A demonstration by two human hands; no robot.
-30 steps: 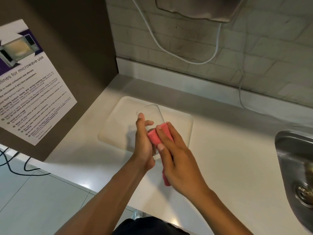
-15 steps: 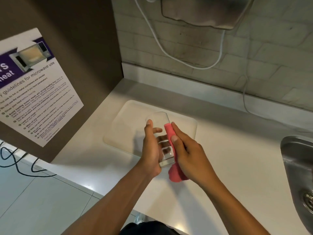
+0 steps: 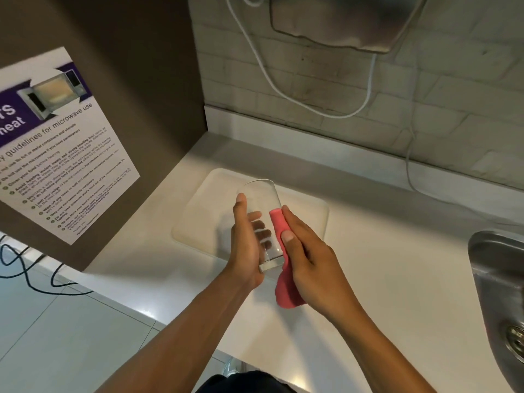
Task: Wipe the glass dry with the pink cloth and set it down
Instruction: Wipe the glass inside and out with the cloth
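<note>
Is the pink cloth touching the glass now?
Touching. The head view shows the right hand pressing the pink cloth against the side of the glass.

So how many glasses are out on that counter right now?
1. The glass is held above the counter in the left hand, the pink cloth against its side. None visible elsewhere.

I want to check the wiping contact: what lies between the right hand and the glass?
In the head view, the pink cloth lies between the right hand and the glass, pressed along its side. The left hand holds the glass bare.
</note>
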